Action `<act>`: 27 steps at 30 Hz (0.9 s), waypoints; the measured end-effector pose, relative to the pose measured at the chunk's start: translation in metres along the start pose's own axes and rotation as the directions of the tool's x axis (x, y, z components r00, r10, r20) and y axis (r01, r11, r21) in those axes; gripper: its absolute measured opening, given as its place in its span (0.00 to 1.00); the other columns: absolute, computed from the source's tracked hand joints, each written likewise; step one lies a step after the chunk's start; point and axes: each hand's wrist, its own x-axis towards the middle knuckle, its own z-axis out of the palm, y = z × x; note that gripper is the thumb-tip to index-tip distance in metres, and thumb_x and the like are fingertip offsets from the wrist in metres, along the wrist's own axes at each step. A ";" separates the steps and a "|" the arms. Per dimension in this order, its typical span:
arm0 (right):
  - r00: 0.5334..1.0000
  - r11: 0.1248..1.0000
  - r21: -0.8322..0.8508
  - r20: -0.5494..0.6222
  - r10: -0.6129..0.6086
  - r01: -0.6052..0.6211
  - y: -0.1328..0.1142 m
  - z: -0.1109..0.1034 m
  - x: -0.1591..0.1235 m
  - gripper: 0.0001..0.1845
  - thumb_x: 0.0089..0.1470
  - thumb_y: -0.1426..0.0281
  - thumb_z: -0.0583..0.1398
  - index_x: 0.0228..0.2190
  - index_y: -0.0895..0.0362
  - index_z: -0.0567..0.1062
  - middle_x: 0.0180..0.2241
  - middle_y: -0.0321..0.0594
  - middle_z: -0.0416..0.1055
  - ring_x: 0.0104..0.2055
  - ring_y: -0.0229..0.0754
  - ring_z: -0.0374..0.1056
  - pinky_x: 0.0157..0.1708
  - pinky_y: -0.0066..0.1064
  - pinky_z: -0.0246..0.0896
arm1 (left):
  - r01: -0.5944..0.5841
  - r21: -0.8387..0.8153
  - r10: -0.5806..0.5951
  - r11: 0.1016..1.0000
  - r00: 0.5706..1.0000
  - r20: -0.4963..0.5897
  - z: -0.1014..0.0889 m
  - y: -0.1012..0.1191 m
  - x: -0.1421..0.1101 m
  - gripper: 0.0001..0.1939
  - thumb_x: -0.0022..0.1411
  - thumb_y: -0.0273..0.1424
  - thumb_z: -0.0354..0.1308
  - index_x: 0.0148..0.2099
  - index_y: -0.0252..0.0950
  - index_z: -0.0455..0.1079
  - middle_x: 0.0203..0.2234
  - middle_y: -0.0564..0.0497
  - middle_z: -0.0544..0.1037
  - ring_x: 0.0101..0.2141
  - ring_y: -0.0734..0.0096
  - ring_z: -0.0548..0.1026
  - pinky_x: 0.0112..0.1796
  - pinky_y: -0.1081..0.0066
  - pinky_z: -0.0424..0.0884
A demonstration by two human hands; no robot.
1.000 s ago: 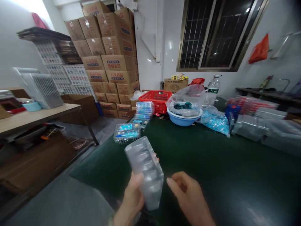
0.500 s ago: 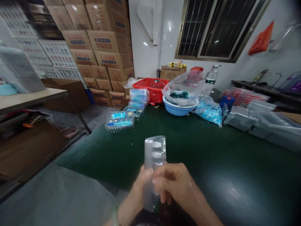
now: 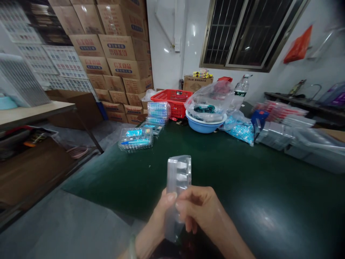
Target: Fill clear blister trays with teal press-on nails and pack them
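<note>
Both of my hands hold a clear plastic blister tray (image 3: 178, 176) upright over the near edge of the dark green table (image 3: 242, 187). My left hand (image 3: 159, 219) grips its lower left side, thumb pressed on the front. From the right, my right hand (image 3: 201, 212) closes its fingers on the same tray. The tray's molded pockets look empty. Its lower part is hidden behind my fingers.
Filled clear packs with blue items (image 3: 135, 138) lie at the table's left edge, a taller stack (image 3: 159, 109) behind. A red basket (image 3: 174, 99), blue bowl (image 3: 206, 124) with bag, water bottle (image 3: 240, 90) and plastic packs (image 3: 285, 135) stand farther back. Cardboard boxes (image 3: 118, 50) rise at the left wall.
The tray has turned from tilted to upright. My right hand, free a second ago, has closed on it. The view has swung slightly left and down.
</note>
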 end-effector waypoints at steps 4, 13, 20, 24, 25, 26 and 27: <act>1.000 1.000 0.020 0.017 -0.013 0.013 -0.003 -0.001 -0.001 0.09 0.45 0.68 0.60 0.21 0.62 0.71 0.14 0.33 0.65 0.13 0.29 0.58 0.11 0.18 0.50 | -0.017 -0.021 0.017 1.000 1.000 0.024 -0.003 -0.003 0.000 0.23 0.57 0.41 0.44 0.19 0.30 0.65 0.11 0.46 0.70 0.15 0.66 0.71 0.18 0.71 0.65; 1.000 0.999 -0.034 -0.004 -0.027 0.027 -0.005 0.002 -0.006 0.10 0.47 0.69 0.58 0.19 0.62 0.69 0.13 0.32 0.63 0.12 0.29 0.57 0.11 0.19 0.48 | -0.011 -0.017 0.010 1.000 0.999 -0.031 0.003 -0.005 -0.001 0.22 0.54 0.43 0.48 0.17 0.31 0.62 0.09 0.48 0.68 0.13 0.68 0.68 0.16 0.72 0.63; 0.995 0.980 -0.190 -0.066 -0.079 0.066 -0.015 0.009 -0.012 0.12 0.49 0.70 0.55 0.17 0.60 0.65 0.13 0.31 0.59 0.15 0.28 0.54 0.15 0.20 0.48 | 0.054 0.062 -0.040 0.997 0.977 -0.210 0.020 0.005 -0.004 0.17 0.53 0.40 0.53 0.37 0.31 0.66 0.10 0.56 0.65 0.12 0.75 0.63 0.15 0.76 0.59; 0.969 0.933 -0.336 -0.152 -0.193 0.133 -0.017 0.018 -0.012 0.11 0.48 0.69 0.54 0.18 0.58 0.64 0.16 0.31 0.58 0.18 0.30 0.54 0.17 0.21 0.48 | 0.042 0.073 -0.022 0.996 0.969 -0.248 0.023 0.013 0.000 0.22 0.45 0.34 0.62 0.44 0.34 0.65 0.20 0.53 0.71 0.21 0.74 0.69 0.22 0.76 0.63; 0.969 0.935 -0.329 -0.154 -0.193 0.134 -0.018 0.018 -0.012 0.11 0.48 0.69 0.55 0.18 0.58 0.63 0.16 0.31 0.58 0.19 0.30 0.53 0.17 0.22 0.48 | 0.037 0.058 -0.021 0.998 0.965 -0.261 0.023 0.014 0.001 0.22 0.44 0.32 0.63 0.44 0.34 0.66 0.22 0.52 0.72 0.23 0.73 0.70 0.24 0.75 0.65; 0.970 0.943 -0.306 -0.159 -0.186 0.131 -0.019 0.017 -0.012 0.11 0.47 0.69 0.55 0.17 0.58 0.62 0.16 0.31 0.57 0.19 0.30 0.53 0.17 0.22 0.48 | 0.043 0.034 -0.032 0.999 0.961 -0.275 0.021 0.016 0.002 0.20 0.44 0.31 0.63 0.42 0.34 0.67 0.22 0.52 0.73 0.23 0.72 0.71 0.25 0.74 0.65; 0.969 0.953 -0.275 -0.170 -0.179 0.128 -0.022 0.014 -0.013 0.11 0.46 0.69 0.56 0.17 0.58 0.62 0.16 0.31 0.57 0.19 0.30 0.52 0.18 0.22 0.47 | 0.054 0.001 -0.051 0.999 0.955 -0.294 0.018 0.017 0.003 0.17 0.45 0.31 0.62 0.40 0.33 0.69 0.21 0.51 0.73 0.23 0.71 0.71 0.25 0.73 0.66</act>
